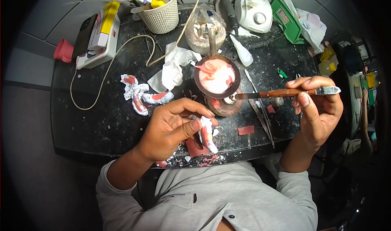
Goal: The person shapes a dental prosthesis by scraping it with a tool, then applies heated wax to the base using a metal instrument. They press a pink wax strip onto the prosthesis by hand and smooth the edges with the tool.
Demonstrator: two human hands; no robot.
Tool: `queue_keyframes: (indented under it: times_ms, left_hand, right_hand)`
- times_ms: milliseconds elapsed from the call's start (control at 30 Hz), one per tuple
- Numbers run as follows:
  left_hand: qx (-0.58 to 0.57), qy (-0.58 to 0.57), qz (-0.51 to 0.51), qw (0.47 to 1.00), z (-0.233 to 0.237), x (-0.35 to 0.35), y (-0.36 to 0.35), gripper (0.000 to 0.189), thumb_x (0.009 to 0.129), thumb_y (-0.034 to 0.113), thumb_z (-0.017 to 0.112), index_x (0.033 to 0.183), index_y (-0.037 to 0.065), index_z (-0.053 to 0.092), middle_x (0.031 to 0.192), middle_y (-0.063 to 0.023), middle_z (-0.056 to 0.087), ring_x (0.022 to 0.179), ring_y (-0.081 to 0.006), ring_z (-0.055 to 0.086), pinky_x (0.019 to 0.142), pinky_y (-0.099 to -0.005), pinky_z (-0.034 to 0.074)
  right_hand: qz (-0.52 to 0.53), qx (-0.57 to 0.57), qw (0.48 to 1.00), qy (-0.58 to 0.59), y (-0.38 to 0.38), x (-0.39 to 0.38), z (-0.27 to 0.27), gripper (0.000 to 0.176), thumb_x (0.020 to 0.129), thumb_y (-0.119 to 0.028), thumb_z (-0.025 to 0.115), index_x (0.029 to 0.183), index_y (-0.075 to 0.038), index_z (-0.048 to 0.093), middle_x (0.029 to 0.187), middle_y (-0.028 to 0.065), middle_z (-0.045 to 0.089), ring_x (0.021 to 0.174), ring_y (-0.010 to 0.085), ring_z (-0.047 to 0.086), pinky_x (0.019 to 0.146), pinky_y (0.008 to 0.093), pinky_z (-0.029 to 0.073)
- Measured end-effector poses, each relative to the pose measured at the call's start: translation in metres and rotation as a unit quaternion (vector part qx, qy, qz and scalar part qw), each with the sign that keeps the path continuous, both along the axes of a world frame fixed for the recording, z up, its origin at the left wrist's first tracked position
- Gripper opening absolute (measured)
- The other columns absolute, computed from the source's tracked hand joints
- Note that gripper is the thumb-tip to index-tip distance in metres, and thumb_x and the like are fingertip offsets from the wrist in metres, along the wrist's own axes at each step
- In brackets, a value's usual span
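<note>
In my left hand [173, 127] is a small white dental piece [207, 135] with pink wax along it, pinched between thumb and fingers. My right hand [319, 108] grips a wax knife [281, 93] by its brown wooden handle. The knife lies almost level, its blade pointing left to the top of a glass burner [228, 105]. Any flame there is hard to make out. Just behind the blade, a small dark pan [216, 77] holds pink wax, partly melted and glaring in the light. More white and pink dental pieces [140, 96] lie left of the pan.
Pink wax sheets [245, 130] and scraps lie near the front edge. Long metal tweezers [260, 115] rest right of the burner. Crumpled tissue [173, 70], a cable [110, 68], a woven basket [161, 15], a white drill unit [254, 11] and a green holder [287, 21] stand farther back.
</note>
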State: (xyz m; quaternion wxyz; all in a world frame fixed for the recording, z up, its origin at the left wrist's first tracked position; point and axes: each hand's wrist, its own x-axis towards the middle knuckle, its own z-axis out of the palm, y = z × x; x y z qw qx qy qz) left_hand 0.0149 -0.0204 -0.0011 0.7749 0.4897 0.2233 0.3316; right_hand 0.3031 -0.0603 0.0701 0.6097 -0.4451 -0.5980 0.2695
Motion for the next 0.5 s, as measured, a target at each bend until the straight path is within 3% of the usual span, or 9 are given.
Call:
queue_keyframes:
  times_ms: [333,400,500]
  left_hand:
    - [0.013,0.003,-0.011,1.000,0.0016,-0.0001,0.0016,0.021,0.100,0.009,0.057,0.116,-0.004,0.058,0.111,-0.0227,0.068,0.104,-0.0217,0.067,0.090,-0.0332,0.055]
    - [-0.022,-0.008,-0.017,1.000,0.0035,-0.0010,0.0016,0.020,0.098,0.002,0.058,0.117,-0.004,0.059,0.111,-0.0165,0.067,0.108,-0.0209,0.066,0.089,-0.0310,0.055]
    - [-0.011,-0.006,-0.020,1.000,0.0028,-0.0014,0.0024,0.021,0.098,0.002,0.058,0.117,-0.005,0.059,0.111,-0.0155,0.066,0.102,-0.0181,0.066,0.086,-0.0298,0.055]
  right_hand:
    - [0.016,-0.006,0.999,0.029,-0.0036,0.0009,0.0042,0.018,0.083,0.008,0.064,0.100,0.006,0.059,0.090,0.0172,0.066,0.090,0.0261,0.069,0.082,0.0360,0.056]
    - [0.024,-0.007,0.999,0.048,-0.0045,-0.0010,0.0055,0.017,0.082,0.007,0.065,0.098,0.006,0.058,0.089,0.0196,0.066,0.087,0.0266,0.070,0.081,0.0364,0.057]
    - [0.041,-0.003,0.996,0.073,-0.0073,-0.0068,0.0060,0.018,0.082,0.003,0.069,0.095,0.005,0.057,0.084,0.0222,0.067,0.080,0.0254,0.070,0.074,0.0355,0.059]
